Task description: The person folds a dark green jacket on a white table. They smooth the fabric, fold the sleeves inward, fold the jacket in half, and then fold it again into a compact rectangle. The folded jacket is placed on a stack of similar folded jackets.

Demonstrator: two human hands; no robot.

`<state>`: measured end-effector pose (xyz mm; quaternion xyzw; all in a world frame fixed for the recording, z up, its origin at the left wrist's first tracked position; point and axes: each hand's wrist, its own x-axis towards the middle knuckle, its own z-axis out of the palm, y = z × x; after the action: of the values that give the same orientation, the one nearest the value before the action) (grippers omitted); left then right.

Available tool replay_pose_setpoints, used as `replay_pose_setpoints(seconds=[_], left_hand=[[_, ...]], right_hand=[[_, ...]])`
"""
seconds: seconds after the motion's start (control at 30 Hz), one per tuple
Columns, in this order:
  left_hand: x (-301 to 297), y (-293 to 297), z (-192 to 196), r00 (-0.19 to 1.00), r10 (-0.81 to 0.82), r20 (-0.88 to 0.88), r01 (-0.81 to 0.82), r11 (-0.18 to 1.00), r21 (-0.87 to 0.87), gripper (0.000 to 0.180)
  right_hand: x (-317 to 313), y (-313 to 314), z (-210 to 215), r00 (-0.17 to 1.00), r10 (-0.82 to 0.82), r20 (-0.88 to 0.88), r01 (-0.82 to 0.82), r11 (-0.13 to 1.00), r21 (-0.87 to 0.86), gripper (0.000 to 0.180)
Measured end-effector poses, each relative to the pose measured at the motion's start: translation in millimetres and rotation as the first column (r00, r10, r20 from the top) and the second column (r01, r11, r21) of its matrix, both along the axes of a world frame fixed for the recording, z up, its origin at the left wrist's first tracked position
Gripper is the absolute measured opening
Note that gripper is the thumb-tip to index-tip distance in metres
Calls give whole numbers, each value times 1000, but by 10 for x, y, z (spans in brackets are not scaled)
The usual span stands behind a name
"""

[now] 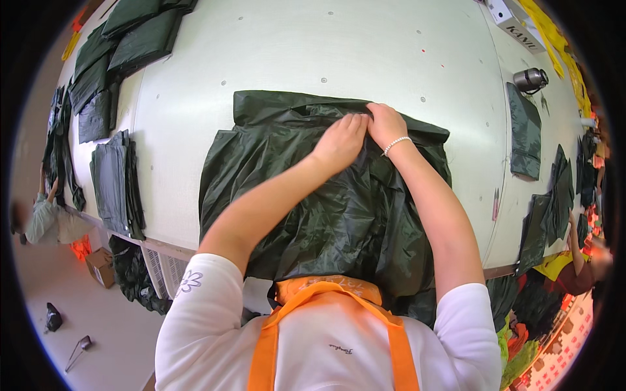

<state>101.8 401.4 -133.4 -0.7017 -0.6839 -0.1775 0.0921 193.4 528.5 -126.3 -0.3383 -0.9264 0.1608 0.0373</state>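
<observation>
A dark green, shiny garment with a faint mottled pattern lies spread in front of me, its near end hanging over the table edge by my apron. Its far end is folded over into a wide band. At that band my left hand and my right hand meet, fingertips almost touching. The fingers of both hands are bent and pinch the cloth. A beaded bracelet circles my right wrist. Exactly which layers lie between the fingertips is hidden.
Folded dark green garments pile up at the far left, with another stack nearer. On the right are a folded garment, a metal flask, a white box and small snips. Other people work at both sides.
</observation>
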Motion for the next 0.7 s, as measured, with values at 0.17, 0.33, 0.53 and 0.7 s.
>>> replay_pose_setpoints(seconds=[0.17, 0.33, 0.53, 0.7], left_hand=[[206, 41, 1, 985, 145, 93, -130, 979, -154, 62], [369, 196, 14, 975, 220, -35, -220, 918, -329, 65], [424, 398, 166, 986, 154, 60, -122, 924, -362, 43], [402, 462, -87, 904, 120, 410, -87, 991, -99, 30]], right_hand=[[159, -100, 288, 983, 64, 171, -111, 953, 283, 22], [389, -105, 417, 980, 181, 79, -195, 951, 240, 23], [757, 230, -128, 987, -19, -157, 62, 958, 279, 28], [881, 375, -256, 954, 1, -301, 38, 991, 125, 16]])
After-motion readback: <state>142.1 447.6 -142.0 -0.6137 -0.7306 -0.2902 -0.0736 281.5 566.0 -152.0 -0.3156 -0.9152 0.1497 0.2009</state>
